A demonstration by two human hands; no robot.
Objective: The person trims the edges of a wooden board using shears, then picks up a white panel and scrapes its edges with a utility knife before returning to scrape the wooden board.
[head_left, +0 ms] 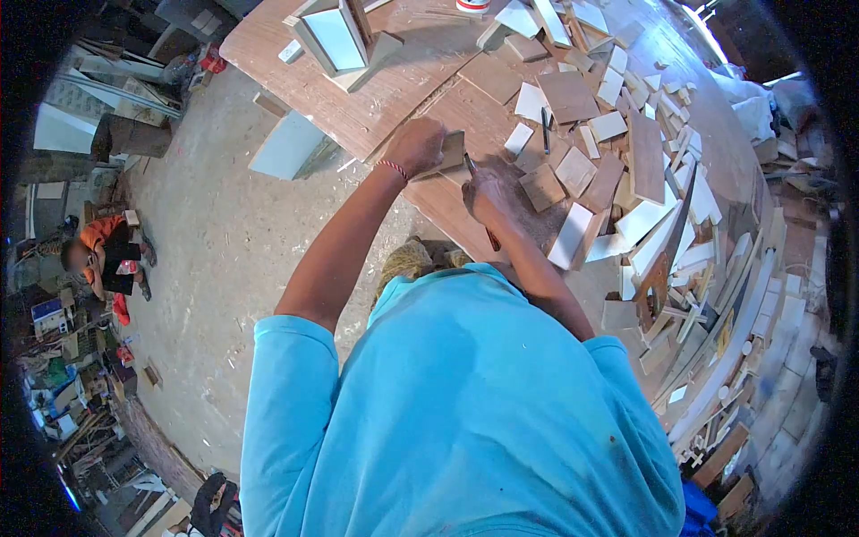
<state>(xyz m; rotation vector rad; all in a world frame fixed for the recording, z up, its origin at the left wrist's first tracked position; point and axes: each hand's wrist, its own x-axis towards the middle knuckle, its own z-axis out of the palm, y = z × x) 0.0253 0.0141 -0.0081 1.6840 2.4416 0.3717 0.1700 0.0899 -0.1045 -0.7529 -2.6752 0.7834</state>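
Observation:
My left hand point(417, 148), with a red-and-white cord at the wrist, is closed on a small flat wood piece point(455, 148) at the near edge of the worktable point(358, 125). Close by on the right, my right hand point(488, 192) is wrapped round a slim hand tool point(493, 240). The tool's narrow end points up toward the wood piece, and its brownish lower end sticks out below the fist; I cannot tell its exact kind. Past my right hand lies a dark pen-like tool point(545, 130) among wood offcuts point(573, 170).
A wooden frame with a pale panel point(344, 40) stands on the table's far left. Offcuts heap up along the right side, with a handsaw point(658, 282) among them. A white board point(286, 145) leans below the table. Another person point(107, 251) sits at far left.

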